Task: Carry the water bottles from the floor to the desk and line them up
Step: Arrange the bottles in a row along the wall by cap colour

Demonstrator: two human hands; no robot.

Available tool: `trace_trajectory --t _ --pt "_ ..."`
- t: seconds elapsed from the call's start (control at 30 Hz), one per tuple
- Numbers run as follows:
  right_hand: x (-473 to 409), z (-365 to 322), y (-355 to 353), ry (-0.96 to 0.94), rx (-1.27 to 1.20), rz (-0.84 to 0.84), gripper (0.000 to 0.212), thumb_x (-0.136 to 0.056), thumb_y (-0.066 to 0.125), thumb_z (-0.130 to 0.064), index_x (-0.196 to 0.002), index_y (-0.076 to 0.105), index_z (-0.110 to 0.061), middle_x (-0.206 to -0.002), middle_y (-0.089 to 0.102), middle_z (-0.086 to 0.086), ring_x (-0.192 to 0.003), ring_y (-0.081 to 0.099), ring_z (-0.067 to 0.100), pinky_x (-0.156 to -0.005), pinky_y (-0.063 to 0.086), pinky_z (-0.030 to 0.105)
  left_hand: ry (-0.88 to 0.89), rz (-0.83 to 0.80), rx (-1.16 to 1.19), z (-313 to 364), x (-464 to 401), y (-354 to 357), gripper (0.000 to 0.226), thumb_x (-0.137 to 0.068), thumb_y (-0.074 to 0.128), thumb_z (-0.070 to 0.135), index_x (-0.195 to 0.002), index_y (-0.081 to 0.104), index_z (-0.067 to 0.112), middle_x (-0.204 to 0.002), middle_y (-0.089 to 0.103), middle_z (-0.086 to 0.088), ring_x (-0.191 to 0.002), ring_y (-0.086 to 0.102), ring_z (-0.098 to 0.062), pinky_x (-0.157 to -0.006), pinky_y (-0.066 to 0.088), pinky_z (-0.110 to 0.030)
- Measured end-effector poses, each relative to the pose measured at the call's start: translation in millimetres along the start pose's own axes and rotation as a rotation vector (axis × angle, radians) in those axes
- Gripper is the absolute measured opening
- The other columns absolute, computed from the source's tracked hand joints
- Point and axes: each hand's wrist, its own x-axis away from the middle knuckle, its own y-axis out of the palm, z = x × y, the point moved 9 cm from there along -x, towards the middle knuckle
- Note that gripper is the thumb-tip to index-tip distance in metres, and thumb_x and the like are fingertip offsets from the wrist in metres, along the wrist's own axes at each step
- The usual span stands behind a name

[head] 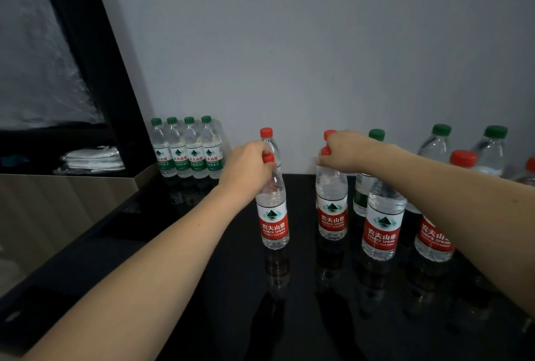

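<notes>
Both gripped bottles (272,210) upright, caps up

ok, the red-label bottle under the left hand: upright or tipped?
Upright. The red-label bottle stands on its base on the black desk, cap up, with the left hand gripping its neck.

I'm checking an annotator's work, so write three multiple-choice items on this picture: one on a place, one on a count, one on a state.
1. Where does the shrink-wrapped pack of bottles stand?
A. on the far left of the desk, against the wall
B. on the floor
C. at the desk's near edge

2. How many green caps show on that pack?
A. two
B. four
C. six

3. What is the left hand doing?
A. lying flat on the desk
B. hanging idle
C. gripping the necks of two red-capped bottles

Answers: 1 A, the pack sits at the wall on the left; 2 B, four caps stand in a row; 3 C, two red caps show at its curled fingers.
</notes>
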Motion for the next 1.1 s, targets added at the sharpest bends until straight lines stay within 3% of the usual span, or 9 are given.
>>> trace_trajectory --t 0.1,0.2,0.33,0.5,0.7,0.77,0.9,1.1 --pt "6 -7 -6 -0.013 0.043 -0.055 0.036 -0.091 0.057 -0.049 -0.089 0.046 -0.015 -0.081 0.048 0.001 -0.073 0.050 0.017 -0.060 0.037 0.029 -0.026 -0.017 -0.024 1 4 -1 0.015 -0.087 0.068 0.018 -0.084 0.055 0.025 -0.079 0.057 0.009 -0.067 0.053 -0.003 -0.051 0.033 -0.015" --pt "7 -19 -31 -0.029 0.036 -0.035 0.039 -0.089 0.058 -0.052 -0.087 0.048 -0.014 -0.078 0.046 -0.001 -0.076 0.050 0.020 -0.064 0.036 0.029 -0.068 -0.012 -0.043 -8 9 -15 0.011 -0.086 0.067 0.015 -0.092 0.059 0.018 -0.085 0.059 0.005 -0.075 0.057 -0.013 -0.057 0.042 -0.022" --pt "6 -45 -83 -0.104 -0.014 0.032 0.048 -0.085 0.061 -0.055 -0.083 0.061 -0.007 -0.070 0.065 0.004 -0.063 0.061 0.017 -0.052 0.040 0.026 -0.091 0.040 -0.045 -18 5 -60 0.006 -0.086 0.066 0.015 -0.091 0.063 0.017 -0.091 0.065 0.001 -0.081 0.061 -0.014 -0.066 0.050 -0.027" --pt "2 -81 -134 -0.195 0.015 0.083 0.051 -0.083 0.059 -0.058 -0.080 0.067 -0.008 -0.066 0.071 0.004 -0.054 0.066 0.015 -0.049 0.042 0.023 -0.064 0.071 -0.137 -9 -15 -131 0.005 -0.086 0.066 0.019 -0.090 0.064 0.019 -0.097 0.066 0.001 -0.090 0.062 -0.021 -0.078 0.053 -0.033" --pt "-23 -115 -201 -0.263 -0.037 0.149 0.055 -0.084 0.058 -0.055 -0.073 0.067 -0.002 -0.053 0.066 0.005 -0.036 0.053 0.010 -0.049 0.039 0.023 -0.068 0.172 -0.188 -14 -43 -215 0.007 -0.082 0.071 0.018 -0.086 0.066 0.016 -0.089 0.062 0.003 -0.089 0.060 -0.021 -0.075 0.049 -0.029" --pt "-36 -121 -223 -0.283 -0.083 0.181 0.054 -0.085 0.059 -0.055 -0.077 0.067 -0.002 -0.059 0.068 0.007 -0.038 0.054 0.011 -0.050 0.040 0.024 -0.082 0.204 -0.150 -20 -56 -231 0.009 -0.080 0.073 0.017 -0.084 0.066 0.017 -0.083 0.060 0.007 -0.086 0.060 -0.018 -0.073 0.047 -0.027" --pt "-70 -132 -250 -0.317 -0.116 0.220 0.054 -0.085 0.060 -0.055 -0.082 0.068 -0.001 -0.070 0.071 0.013 -0.045 0.057 0.016 -0.052 0.042 0.025 -0.074 0.252 -0.110 -30 -88 -249 0.010 -0.080 0.075 0.017 -0.085 0.067 0.015 -0.078 0.059 0.010 -0.081 0.063 -0.015 -0.069 0.049 -0.026" --pt "-136 -138 -251 -0.320 -0.116 0.284 0.057 -0.087 0.058 -0.056 -0.068 0.065 -0.003 -0.048 0.061 0.005 -0.034 0.052 0.010 -0.050 0.038 0.024 -0.078 0.254 -0.103 -58 -150 -233 0.013 -0.080 0.076 0.019 -0.088 0.066 0.015 -0.087 0.064 0.004 -0.084 0.063 -0.017 -0.077 0.054 -0.032"
